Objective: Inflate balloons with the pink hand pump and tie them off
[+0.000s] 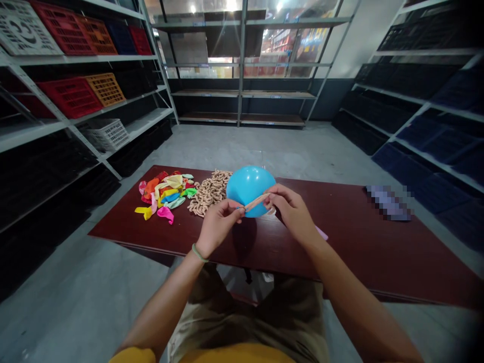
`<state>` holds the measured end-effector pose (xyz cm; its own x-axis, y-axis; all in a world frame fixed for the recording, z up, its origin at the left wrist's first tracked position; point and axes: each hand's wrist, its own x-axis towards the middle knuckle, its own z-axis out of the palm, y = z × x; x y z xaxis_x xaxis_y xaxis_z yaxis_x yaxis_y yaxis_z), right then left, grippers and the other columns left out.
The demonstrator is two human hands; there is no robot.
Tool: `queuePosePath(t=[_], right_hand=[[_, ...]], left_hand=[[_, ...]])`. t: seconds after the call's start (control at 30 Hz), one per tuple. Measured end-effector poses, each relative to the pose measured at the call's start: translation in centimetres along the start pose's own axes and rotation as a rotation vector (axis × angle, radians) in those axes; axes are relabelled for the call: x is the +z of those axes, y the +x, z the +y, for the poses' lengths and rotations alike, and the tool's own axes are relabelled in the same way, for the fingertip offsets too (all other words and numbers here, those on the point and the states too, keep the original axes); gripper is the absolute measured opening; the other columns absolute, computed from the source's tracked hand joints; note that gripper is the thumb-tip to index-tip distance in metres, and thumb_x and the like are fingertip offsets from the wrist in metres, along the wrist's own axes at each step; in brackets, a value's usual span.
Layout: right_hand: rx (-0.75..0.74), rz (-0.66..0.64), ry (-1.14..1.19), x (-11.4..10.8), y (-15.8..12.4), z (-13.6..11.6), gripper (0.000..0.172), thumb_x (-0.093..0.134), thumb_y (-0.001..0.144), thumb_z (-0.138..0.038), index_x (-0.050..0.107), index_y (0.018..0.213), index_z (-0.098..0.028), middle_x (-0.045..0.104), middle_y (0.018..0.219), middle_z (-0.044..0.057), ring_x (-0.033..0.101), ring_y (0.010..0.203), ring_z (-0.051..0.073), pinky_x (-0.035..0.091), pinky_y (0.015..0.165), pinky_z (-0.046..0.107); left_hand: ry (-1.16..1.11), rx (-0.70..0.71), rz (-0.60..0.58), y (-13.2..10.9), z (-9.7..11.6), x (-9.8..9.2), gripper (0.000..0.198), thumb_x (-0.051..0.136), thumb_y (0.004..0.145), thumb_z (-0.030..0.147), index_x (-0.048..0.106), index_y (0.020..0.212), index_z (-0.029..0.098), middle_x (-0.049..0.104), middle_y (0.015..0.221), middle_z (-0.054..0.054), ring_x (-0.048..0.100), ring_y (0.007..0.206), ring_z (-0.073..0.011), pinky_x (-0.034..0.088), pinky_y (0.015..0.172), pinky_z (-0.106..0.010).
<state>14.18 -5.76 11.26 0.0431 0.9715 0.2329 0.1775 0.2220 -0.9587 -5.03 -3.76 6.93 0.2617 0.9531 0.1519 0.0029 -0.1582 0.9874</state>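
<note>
An inflated blue balloon (251, 182) is in front of me above the dark red table (351, 242). My left hand (222, 222) is closed, its thumb and fingers pinching at the balloon's lower edge, where the neck seems to be. A tan rubber band (257, 202) is stretched between my two hands, across the near side of the balloon. My right hand (290, 207) is closed on the band's other end. To the left lie a heap of tan rubber bands (209, 194) and a pile of limp, colourful balloons (166, 194).
A pink or lilac strip (321, 233) lies partly hidden by my right wrist. A blurred-out flat object (389, 202) rests at the table's right. Metal shelves with crates (70, 96) stand left, more shelving (242, 94) behind, and dark bins (434, 136) right.
</note>
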Motion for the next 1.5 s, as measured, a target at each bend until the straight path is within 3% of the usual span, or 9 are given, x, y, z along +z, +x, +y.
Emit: queuePosePath(t=[0.13, 0.27, 0.37, 0.73, 0.93, 1.1, 1.23, 1.37, 1.5], right_hand=[[0.095, 0.030, 0.206, 0.6, 0.6, 1.6, 0.010, 0.054, 0.079, -0.033, 0.055, 0.077, -0.023, 0.059, 0.067, -0.003, 0.054, 0.062, 0.013, 0.043, 0.058, 0.027], [0.178, 0.041, 0.324, 0.9, 0.9, 3.0, 0.011, 0.053, 0.081, -0.034, 0.053, 0.078, -0.024, 0.053, 0.062, -0.005, 0.051, 0.054, 0.012, 0.041, 0.055, 0.026], [0.239, 0.014, 0.415, 1.0, 0.9, 3.8, 0.013, 0.056, 0.080, -0.036, 0.052, 0.077, -0.024, 0.049, 0.060, -0.006, 0.049, 0.053, 0.012, 0.040, 0.054, 0.026], [0.207, -0.047, 0.466, 1.5, 0.6, 3.5, 0.016, 0.056, 0.080, -0.033, 0.048, 0.072, -0.022, 0.043, 0.062, -0.005, 0.043, 0.057, 0.011, 0.036, 0.055, 0.025], [0.199, -0.035, 0.464, 1.9, 0.2, 3.6, 0.014, 0.054, 0.082, -0.031, 0.048, 0.073, -0.022, 0.044, 0.062, -0.005, 0.045, 0.057, 0.012, 0.038, 0.056, 0.026], [0.154, -0.047, 0.411, 1.5, 0.1, 4.5, 0.012, 0.052, 0.086, -0.031, 0.051, 0.077, -0.023, 0.049, 0.064, -0.005, 0.048, 0.058, 0.012, 0.037, 0.056, 0.026], [0.003, -0.067, 0.155, 1.1, 0.6, 3.6, 0.013, 0.047, 0.089, -0.029, 0.052, 0.078, -0.023, 0.052, 0.067, -0.004, 0.050, 0.063, 0.013, 0.039, 0.060, 0.027], [-0.213, -0.161, -0.126, 1.1, 1.4, 1.4, 0.014, 0.046, 0.091, -0.026, 0.055, 0.081, -0.022, 0.055, 0.076, -0.002, 0.052, 0.072, 0.013, 0.041, 0.069, 0.028], [-0.257, -0.211, -0.138, 1.3, 1.8, 0.2, 0.015, 0.045, 0.092, -0.027, 0.057, 0.084, -0.023, 0.057, 0.081, 0.000, 0.054, 0.075, 0.013, 0.044, 0.069, 0.028]], left_hand=[[0.388, 0.351, 0.034, -0.6, -0.7, 0.0, 0.011, 0.061, 0.090, 0.026, 0.070, 0.092, 0.019, 0.072, 0.080, -0.003, 0.067, 0.072, -0.0149, 0.050, 0.067, -0.026], [0.659, 0.885, -0.124, -0.9, -0.7, -1.1, 0.018, 0.061, 0.089, 0.012, 0.068, 0.104, 0.020, 0.075, 0.094, -0.005, 0.069, 0.087, -0.0174, 0.051, 0.076, -0.029], [0.693, 0.984, -0.109, -1.1, -0.4, -1.5, 0.026, 0.062, 0.087, 0.008, 0.065, 0.111, 0.019, 0.074, 0.098, -0.006, 0.068, 0.090, -0.0178, 0.051, 0.078, -0.029], [0.361, 0.334, 0.150, -0.8, 0.4, -0.1, 0.013, 0.061, 0.089, 0.031, 0.068, 0.087, 0.021, 0.067, 0.083, -0.003, 0.058, 0.074, -0.0165, 0.043, 0.069, -0.026], [0.244, 0.155, 0.253, -0.7, 0.8, 0.4, 0.016, 0.073, 0.078, 0.035, 0.070, 0.075, 0.020, 0.064, 0.072, -0.001, 0.051, 0.065, -0.0145, 0.038, 0.063, -0.024], [0.123, -0.017, 0.102, -0.3, 0.8, -0.6, 0.023, 0.068, 0.082, 0.038, 0.074, 0.094, 0.020, 0.060, 0.062, 0.001, 0.053, 0.059, -0.0133, 0.039, 0.056, -0.023], [0.085, -0.063, -0.087, 0.0, 1.2, -1.2, 0.033, 0.068, 0.082, 0.033, 0.074, 0.113, 0.021, 0.063, 0.068, 0.000, 0.053, 0.058, -0.0120, 0.043, 0.057, -0.023], [-0.011, -0.171, -0.212, -0.2, 2.1, -0.8, 0.027, 0.071, 0.079, 0.032, 0.077, 0.102, 0.019, 0.067, 0.074, -0.002, 0.054, 0.060, -0.0114, 0.045, 0.058, -0.023], [-0.200, -0.266, -0.187, -0.5, 2.0, -0.4, 0.020, 0.077, 0.074, 0.033, 0.075, 0.082, 0.015, 0.063, 0.068, -0.001, 0.056, 0.061, -0.0105, 0.046, 0.058, -0.021]])
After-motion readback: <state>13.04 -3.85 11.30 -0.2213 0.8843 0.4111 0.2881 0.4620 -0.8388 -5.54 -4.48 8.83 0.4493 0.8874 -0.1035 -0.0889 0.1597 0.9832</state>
